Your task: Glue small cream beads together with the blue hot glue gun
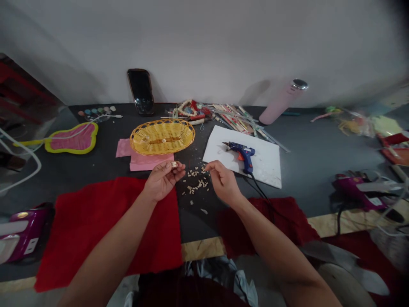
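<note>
My left hand (162, 179) is closed, its thumb and fingers pinching a small pale block-like piece (174, 164) in front of the yellow woven basket (147, 147). Loose little pale pieces (198, 184) lie scattered on the dark table between my hands. Over the right side of that scatter, my right hand (222, 181) has its fingers curled together in a pinch; whatever is between the fingertips is too small to make out. A blue glue gun (244, 154) rests on a white board (268, 164), just beyond my right hand.
Pink sheets (150, 162) lie partly under the basket. Red cloths (115, 221) cover the near edge. A phone (141, 91) leans on the wall; a pink bottle (283, 102) stands tilted in view. Several thin sticks (234, 119) lie behind the board. The glue gun's cord (260, 187) runs toward me.
</note>
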`<state>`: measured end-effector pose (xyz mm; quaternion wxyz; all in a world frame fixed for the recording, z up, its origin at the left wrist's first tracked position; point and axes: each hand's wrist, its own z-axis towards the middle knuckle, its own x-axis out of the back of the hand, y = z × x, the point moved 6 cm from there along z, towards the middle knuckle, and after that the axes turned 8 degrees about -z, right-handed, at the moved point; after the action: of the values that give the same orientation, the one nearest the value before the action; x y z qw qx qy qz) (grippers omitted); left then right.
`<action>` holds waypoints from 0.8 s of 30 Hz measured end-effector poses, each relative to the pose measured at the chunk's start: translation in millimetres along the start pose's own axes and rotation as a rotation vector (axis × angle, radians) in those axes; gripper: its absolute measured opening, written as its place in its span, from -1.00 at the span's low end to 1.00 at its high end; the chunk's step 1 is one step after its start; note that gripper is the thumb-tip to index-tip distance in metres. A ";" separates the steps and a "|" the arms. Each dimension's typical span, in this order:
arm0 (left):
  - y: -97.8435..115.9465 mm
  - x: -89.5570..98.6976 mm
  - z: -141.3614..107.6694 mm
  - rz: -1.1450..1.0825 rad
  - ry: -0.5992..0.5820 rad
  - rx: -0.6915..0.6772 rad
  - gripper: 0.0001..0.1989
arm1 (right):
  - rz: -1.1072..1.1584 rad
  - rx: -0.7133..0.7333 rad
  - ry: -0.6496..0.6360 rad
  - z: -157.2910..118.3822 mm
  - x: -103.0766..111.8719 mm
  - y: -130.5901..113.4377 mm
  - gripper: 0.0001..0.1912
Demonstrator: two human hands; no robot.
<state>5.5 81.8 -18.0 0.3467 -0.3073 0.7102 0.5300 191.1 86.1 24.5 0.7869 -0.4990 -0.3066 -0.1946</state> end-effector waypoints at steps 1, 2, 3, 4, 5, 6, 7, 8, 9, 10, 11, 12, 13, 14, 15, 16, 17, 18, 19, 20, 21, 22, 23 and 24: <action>-0.3 -0.2 0.1 0.003 -0.008 0.001 -0.85 | -0.003 -0.007 0.012 -0.2 0.1 0.5 -0.76; -0.5 -0.4 0.1 0.004 -0.016 0.000 -0.85 | -0.006 -0.006 0.018 -0.2 -0.2 0.6 -0.76; -0.6 -0.6 0.1 0.005 -0.023 -0.002 -0.85 | -0.010 0.005 0.027 0.0 -0.3 0.0 -0.76; -0.7 -0.7 0.0 0.006 -0.028 -0.004 -0.85 | -0.015 0.024 0.035 0.4 -0.4 -0.9 -0.76; -0.9 -0.7 0.0 0.006 -0.031 -0.006 -0.85 | -0.022 0.049 0.043 0.8 -0.6 -2.3 -0.77; -0.9 -0.4 -0.1 0.006 -0.030 -0.007 -0.86 | -0.031 0.076 0.047 1.1 -0.9 -3.9 -0.77; -1.0 -0.1 -0.1 0.007 -0.029 -0.009 -0.86 | -0.042 0.105 0.047 1.4 -1.5 -5.5 -0.77; -1.1 0.2 -0.1 0.008 -0.028 -0.010 -0.86 | -0.053 0.131 0.041 1.7 -2.3 -7.3 -0.76; -1.2 0.4 -0.1 0.010 -0.028 -0.010 -0.86 | -0.063 0.155 0.033 1.8 -3.3 -9.0 -0.75; -1.4 0.4 -0.1 0.011 -0.031 -0.011 -0.86 | -0.071 0.175 0.025 2.0 -4.1 -10.6 -0.74; -1.6 0.1 0.0 0.012 -0.035 -0.012 -0.86 | -0.075 0.193 0.022 2.1 -4.7 -12.3 -0.73; -1.9 -0.3 -0.1 0.013 -0.040 -0.011 -0.86 | -0.077 0.212 0.022 2.1 -5.3 -14.2 -0.73; -2.3 -0.9 -0.1 0.013 -0.047 -0.007 -0.86 | -0.077 0.229 0.024 2.1 -5.8 -16.0 -0.73; -2.7 -1.6 -0.2 0.013 -0.053 -0.005 -0.87 | -0.074 0.243 0.027 2.1 -6.3 -17.6 -0.75; -3.0 -2.4 -0.3 0.013 -0.059 -0.002 -0.87 | -0.070 0.253 0.030 2.0 -7.0 -18.8 -0.77; -3.1 -3.0 -0.4 0.014 -0.064 0.000 -0.88 | -0.066 0.258 0.029 1.9 -8.0 -19.6 -0.79; -3.3 -3.6 -0.5 0.015 -0.068 0.002 -0.89 | -0.061 0.255 0.024 1.8 -9.2 -19.8 -0.82; -3.4 -4.0 -0.6 0.018 -0.070 0.004 -0.89 | -0.057 0.246 0.018 1.6 -10.4 -19.6 -0.84; -3.4 -4.2 -0.7 0.020 -0.072 0.006 -0.89 | -0.054 0.232 0.010 1.3 -11.5 -19.2 -0.86; -3.5 -4.2 -0.8 0.021 -0.073 0.009 -0.89 | -0.056 0.218 0.000 0.9 -12.7 -18.8 -0.88; -3.4 -4.1 -0.8 0.022 -0.072 0.010 -0.89 | -0.064 0.203 -0.013 0.4 -13.9 -18.4 -0.89; -3.3 -3.7 -0.8 0.021 -0.071 0.011 -0.89 | -0.076 0.192 -0.027 -0.1 -15.2 -18.3 -0.89; -3.3 -3.3 -0.7 0.018 -0.069 0.012 -0.89 | -0.088 0.188 -0.040 -0.8 -16.5 -18.7 -0.87; -3.3 -3.0 -0.6 0.014 -0.067 0.012 -0.89 | -0.099 0.194 -0.057 -1.4 -18.0 -19.5 -0.84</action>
<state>9.8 80.6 -17.2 0.3686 -0.2823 0.7033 0.5383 166.4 76.5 24.9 0.8120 -0.4099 -0.3703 -0.1884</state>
